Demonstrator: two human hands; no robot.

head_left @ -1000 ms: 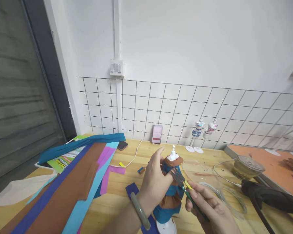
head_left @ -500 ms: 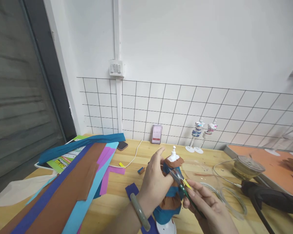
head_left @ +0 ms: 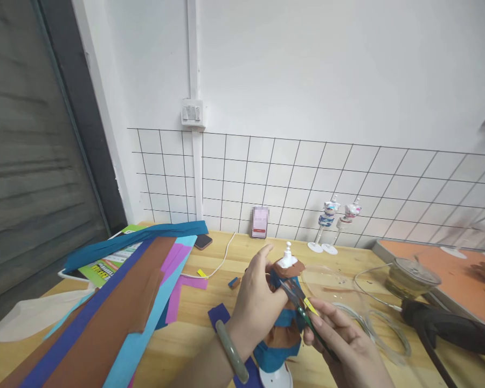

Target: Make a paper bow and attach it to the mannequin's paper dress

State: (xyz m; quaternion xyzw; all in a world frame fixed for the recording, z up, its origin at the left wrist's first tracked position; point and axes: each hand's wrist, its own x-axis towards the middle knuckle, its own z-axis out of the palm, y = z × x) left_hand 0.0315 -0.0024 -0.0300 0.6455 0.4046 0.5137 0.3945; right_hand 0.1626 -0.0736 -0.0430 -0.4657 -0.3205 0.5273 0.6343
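Observation:
A small white dress form point(head_left: 288, 260) on a round white base point(head_left: 275, 375) stands upright before me. It is wrapped in blue and brown crepe paper point(head_left: 281, 338), layered like a dress, with a brown collar point(head_left: 293, 269) at the shoulders. My left hand point(head_left: 254, 293), wearing a bangle point(head_left: 231, 350) at the wrist, is wrapped round the form's upper part from the left. Its fingertips are hidden behind it. In my right hand point(head_left: 339, 334) is a slim metal tool with a green handle point(head_left: 307, 319); its tip rests at the blue paper on the chest, beside my left thumb.
Long coloured crepe paper strips point(head_left: 101, 302) cover the left of the table. A phone point(head_left: 260, 222) leans on the wall, near two small decorated forms point(head_left: 328, 215). At right are a clear spool point(head_left: 412, 277), a black-handled tool point(head_left: 448, 328) and an orange board point(head_left: 464, 280).
Almost nothing differs. Both hands stay in place on the dress form, and the tool's tip remains at the chest, with only a very slight shift of the metal end.

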